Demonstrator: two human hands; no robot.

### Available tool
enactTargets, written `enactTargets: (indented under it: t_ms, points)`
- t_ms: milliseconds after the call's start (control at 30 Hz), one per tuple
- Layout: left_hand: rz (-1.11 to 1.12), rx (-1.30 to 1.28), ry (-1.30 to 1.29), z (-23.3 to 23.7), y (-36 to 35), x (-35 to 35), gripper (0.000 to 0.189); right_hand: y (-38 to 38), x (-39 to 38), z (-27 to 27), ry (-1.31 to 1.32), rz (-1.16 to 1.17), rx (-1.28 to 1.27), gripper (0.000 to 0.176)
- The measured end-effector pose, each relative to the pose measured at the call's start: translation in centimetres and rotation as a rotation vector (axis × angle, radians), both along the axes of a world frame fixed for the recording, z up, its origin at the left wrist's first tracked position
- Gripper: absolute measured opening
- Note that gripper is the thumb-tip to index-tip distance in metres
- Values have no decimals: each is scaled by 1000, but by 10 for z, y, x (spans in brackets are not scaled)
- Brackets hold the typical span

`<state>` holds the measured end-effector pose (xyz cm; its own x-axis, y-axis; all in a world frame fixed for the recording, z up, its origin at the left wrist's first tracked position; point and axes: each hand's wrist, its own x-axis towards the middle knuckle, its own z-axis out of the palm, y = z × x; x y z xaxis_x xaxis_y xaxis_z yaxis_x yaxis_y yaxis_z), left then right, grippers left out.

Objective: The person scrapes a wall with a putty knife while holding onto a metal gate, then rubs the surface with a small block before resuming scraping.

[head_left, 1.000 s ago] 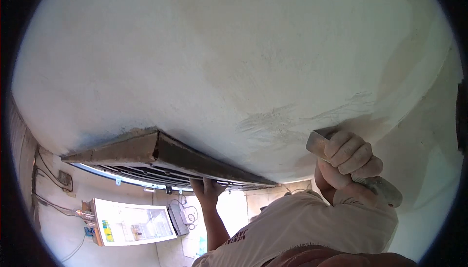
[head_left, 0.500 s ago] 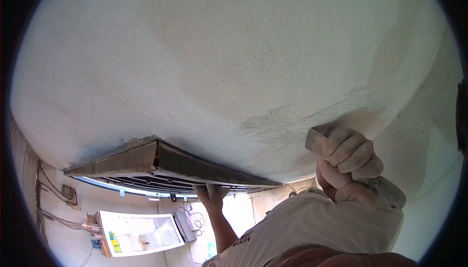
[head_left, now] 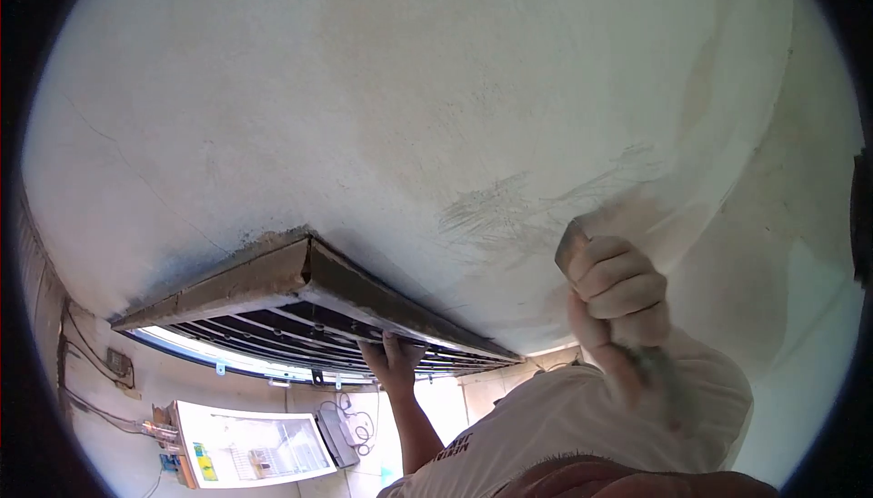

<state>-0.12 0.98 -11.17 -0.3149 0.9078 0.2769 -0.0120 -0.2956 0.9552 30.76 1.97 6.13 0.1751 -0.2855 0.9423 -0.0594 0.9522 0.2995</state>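
Right hand point(head_left: 623, 284): fingers wrapped tight around the handle of a bladed tool point(head_left: 571, 245), fist raised in front of the chest. The blade end points up and to the left; the handle end is smeared by blur. We see the tool close against a pale plastered surface point(head_left: 409, 89), but cannot tell whether its edge touches.

Left hand point(head_left: 394, 366): raised to the barred grille point(head_left: 245, 336), fingers against the bars just beneath the dark, boxed frame point(head_left: 241, 284). Part of the fingers is lost among the bars, so we cannot tell whether they close around one or only press there.

Dark scratch marks point(head_left: 486, 207) run across the plaster to the left of and above the tool; a thin crack point(head_left: 145, 184) slants down toward the frame. Below the grille we note a white-framed unit point(head_left: 255, 443), with cables point(head_left: 105, 389) on the wall beside it.

From the blade's place by the marks, we judge the step in hand to be scraping or rubbing at the plaster. A further stroke, in our view, calls for a firm wrist, the edge laid evenly on the surface and the left hand bracing.
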Motion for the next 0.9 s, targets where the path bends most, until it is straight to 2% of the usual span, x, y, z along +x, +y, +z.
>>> enactTargets:
  t_ms: [67, 133, 200, 267, 300, 333, 400, 433, 500, 600, 667, 733, 800, 833, 900]
  points:
    - [119, -67, 113, 8, -4, 7, 56, -1, -1, -6, -62, -39, -18, 56]
    - [195, -42, 165, 14, -6, 15, 59, -7, 14, -3, -70, 41, -115, 54]
    - [131, -8, 146, 12, -4, 13, 60, 4, 21, -8, -3, 201, -105, 52]
    - [57, 51, 114, 15, -3, 13, 59, 1, 22, -9, 51, 217, -187, 52]
    - [166, -3, 184, 15, -5, 14, 56, -1, 22, -10, 80, 230, -230, 52]
    - [130, -64, 208, 18, -8, 11, 56, -2, 22, -9, 125, 138, -245, 52]
    - [227, -35, 221, 3, -3, 8, 54, -5, 24, -5, 216, -44, -280, 53]
    - [108, 50, 148, 0, 2, 1, 50, -13, 25, -3, 171, -21, -267, 51]
    - [134, 25, 172, 6, -3, 4, 47, -33, 29, -1, 76, 23, -230, 49]
    - [133, 51, 159, 20, -5, 11, 44, -45, 34, -4, 17, -63, -16, 43]
    - [102, 33, 128, 36, -8, 17, 42, -26, 23, -24, 57, -454, -267, 41]
    - [72, 8, 95, 51, -14, 20, 40, -16, 10, -20, 22, -475, -390, 39]
    - [48, -20, 63, 55, -21, 20, 37, -8, 1, 4, -76, -117, -387, 37]
    - [160, 85, 63, 44, -16, 25, 33, -15, 6, 2, -34, -246, -335, 36]
    - [157, 128, 93, 34, -8, 16, 32, -27, 8, -5, 16, -155, -116, 36]
